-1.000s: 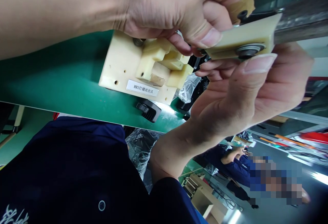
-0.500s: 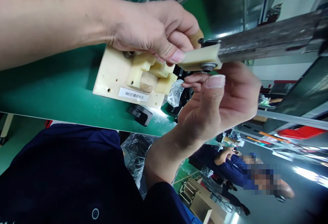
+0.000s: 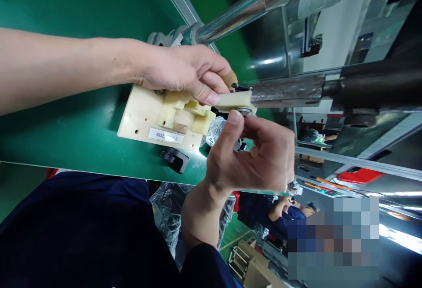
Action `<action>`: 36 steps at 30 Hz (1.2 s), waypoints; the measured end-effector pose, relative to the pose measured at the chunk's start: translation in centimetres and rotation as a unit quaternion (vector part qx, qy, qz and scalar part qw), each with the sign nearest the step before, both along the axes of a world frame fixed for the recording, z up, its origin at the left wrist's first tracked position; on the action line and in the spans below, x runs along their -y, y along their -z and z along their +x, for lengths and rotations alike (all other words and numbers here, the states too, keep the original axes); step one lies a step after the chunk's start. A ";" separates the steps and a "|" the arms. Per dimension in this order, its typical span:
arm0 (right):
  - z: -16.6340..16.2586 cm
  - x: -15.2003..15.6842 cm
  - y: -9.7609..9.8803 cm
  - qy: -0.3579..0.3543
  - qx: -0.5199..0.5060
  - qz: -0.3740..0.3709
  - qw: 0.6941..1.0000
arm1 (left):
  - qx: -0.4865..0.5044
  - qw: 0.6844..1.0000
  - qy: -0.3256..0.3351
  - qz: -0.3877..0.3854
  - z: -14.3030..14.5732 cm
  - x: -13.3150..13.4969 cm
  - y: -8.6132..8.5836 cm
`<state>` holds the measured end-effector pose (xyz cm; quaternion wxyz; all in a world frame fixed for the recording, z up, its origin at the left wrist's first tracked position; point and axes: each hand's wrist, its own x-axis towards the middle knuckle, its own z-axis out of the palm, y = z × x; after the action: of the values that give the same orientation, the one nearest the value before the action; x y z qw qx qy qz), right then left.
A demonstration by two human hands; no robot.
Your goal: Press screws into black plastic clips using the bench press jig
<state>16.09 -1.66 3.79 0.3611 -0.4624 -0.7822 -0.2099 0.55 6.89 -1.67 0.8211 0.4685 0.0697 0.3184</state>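
The left hand [image 3: 198, 70] has its grip on the left end of the cream block [image 3: 233, 100], mid-frame, long axis running rightward to the metal bar [image 3: 286, 92]; the right hand [image 3: 253, 154], nearer the round fastener [image 3: 244, 111], pinches it from below.

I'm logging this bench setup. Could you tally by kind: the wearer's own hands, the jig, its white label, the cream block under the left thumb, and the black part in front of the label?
Left hand and right hand: 2
Jig: 1
Label: 1
Block: 1
Black part: 1
Total: 6
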 end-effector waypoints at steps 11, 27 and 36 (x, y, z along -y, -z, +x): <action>-1.1 0.2 -0.5 0.044 0.043 0.008 0.998 | -0.011 0.999 0.006 -0.034 0.0 0.0 -0.4; -0.9 0.5 0.3 0.038 -0.012 0.012 0.999 | 0.012 1.000 0.013 0.012 0.2 -0.6 0.8; -0.6 0.2 0.0 0.027 -0.006 -0.001 1.000 | 0.006 1.000 0.020 0.015 0.3 -0.6 0.9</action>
<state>15.51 -1.84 3.77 0.3593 -0.4850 -0.7674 -0.2163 0.85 7.48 -2.60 0.8206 0.4799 0.0507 0.3060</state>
